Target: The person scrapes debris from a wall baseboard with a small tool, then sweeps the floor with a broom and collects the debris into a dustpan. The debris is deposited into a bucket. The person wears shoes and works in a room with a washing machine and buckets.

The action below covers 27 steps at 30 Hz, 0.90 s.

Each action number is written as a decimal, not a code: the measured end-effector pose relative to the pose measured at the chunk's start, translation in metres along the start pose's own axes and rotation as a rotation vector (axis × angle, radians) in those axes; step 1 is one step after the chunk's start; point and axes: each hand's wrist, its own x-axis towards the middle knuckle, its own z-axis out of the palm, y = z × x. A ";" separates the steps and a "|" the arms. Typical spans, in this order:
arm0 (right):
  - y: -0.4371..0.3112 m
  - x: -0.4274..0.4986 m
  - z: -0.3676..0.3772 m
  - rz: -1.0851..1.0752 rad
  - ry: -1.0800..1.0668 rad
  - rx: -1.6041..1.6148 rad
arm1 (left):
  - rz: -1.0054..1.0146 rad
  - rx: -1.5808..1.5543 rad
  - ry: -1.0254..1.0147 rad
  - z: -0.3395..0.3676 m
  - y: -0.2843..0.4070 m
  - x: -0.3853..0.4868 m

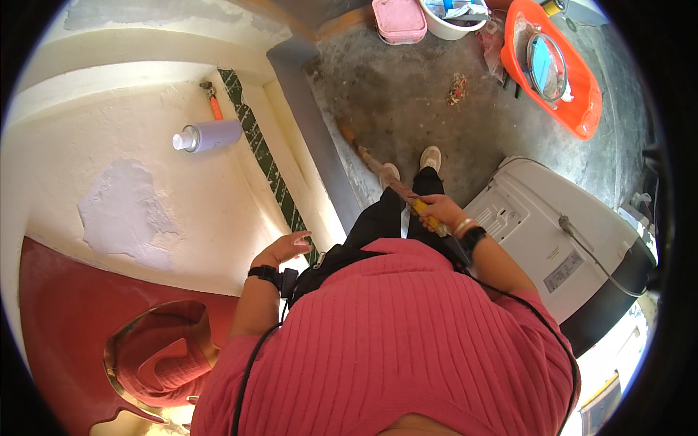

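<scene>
My right hand (440, 211) grips the yellow upper end of a long thin broom (390, 177), which looks like a bundled-grass one. Its shaft slants away past my shoes, and its worn brownish tip (347, 132) lies on the concrete floor (403, 98) beside the grey wall base. Nothing is in my left hand (286, 247); its fingers are spread next to the wall edge with the dark green strip (267, 163). Farther out on the floor lies a small heap of sweepings (457, 90) with red and pale bits, apart from the broom.
A white washing machine (537, 218) with a hanging cord stands to my right. At the back are an orange plastic tub (581, 103), a white basin (450, 30) and a pink container (402, 24). A lavender can (218, 135) lies left, near a red panel (71, 294).
</scene>
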 end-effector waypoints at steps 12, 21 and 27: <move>-0.025 -0.019 -0.069 -0.115 0.241 0.178 | 0.014 -0.090 -0.008 -0.005 -0.004 0.000; -0.057 -0.014 0.002 -0.235 0.154 0.190 | 0.049 -0.092 -0.078 0.003 -0.011 0.016; -0.096 0.088 -0.002 -0.258 -0.073 -0.051 | 0.035 -0.041 -0.033 0.003 -0.009 0.011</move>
